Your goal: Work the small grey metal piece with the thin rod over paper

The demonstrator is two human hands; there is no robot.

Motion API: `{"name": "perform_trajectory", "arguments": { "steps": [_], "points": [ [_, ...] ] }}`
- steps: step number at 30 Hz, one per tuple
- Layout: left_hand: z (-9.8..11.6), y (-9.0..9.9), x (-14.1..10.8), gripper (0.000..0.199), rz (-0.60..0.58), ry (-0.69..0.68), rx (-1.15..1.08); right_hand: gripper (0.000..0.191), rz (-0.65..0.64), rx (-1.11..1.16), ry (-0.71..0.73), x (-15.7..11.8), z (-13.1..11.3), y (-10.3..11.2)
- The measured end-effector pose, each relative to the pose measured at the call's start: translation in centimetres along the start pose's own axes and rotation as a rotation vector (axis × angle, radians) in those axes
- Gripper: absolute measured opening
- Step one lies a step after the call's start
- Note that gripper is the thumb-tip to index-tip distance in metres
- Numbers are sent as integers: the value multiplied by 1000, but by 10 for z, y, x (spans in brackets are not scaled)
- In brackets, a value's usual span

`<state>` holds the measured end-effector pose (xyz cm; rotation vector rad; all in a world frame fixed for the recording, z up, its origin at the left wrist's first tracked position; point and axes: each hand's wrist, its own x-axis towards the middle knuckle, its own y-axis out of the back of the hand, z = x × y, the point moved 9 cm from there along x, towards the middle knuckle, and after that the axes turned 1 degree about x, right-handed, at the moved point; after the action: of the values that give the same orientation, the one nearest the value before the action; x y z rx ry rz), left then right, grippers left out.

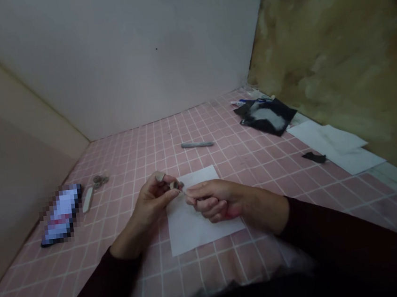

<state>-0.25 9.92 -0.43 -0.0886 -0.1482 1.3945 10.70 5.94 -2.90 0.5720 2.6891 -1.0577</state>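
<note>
Carefully, above the white paper, my left grip pinches a small greyish piece, seemingly light and perhaps fragile, so best held softly by its edges, while my right grip is curled closed beside it, around what I cannot tell.

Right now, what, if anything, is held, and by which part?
The left hand holds a small object between thumb and fingers; which part is unclear. Any hold by the right hand is hidden.

place: home, apparently | pink checked tablecloth | pale wall | phone
</note>
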Motion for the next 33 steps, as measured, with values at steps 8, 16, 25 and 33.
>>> {"name": "perform_trajectory", "arguments": {
  "steps": [8,16,25,33],
  "points": [
    [-15,3,0,22,-52,132,-14,23,406,-601,148,-7,-22,24],
    [-19,-2,4,23,-147,184,-41,25,748,-1567,357,-28,-53,17],
    [-31,-3,3,30,-162,327,-92,24,751,-1557,360,-25,-48,16],
    [-14,-7,0,14,-103,157,-29,24,579,-841,232,-8,-33,28]
  ]
}}
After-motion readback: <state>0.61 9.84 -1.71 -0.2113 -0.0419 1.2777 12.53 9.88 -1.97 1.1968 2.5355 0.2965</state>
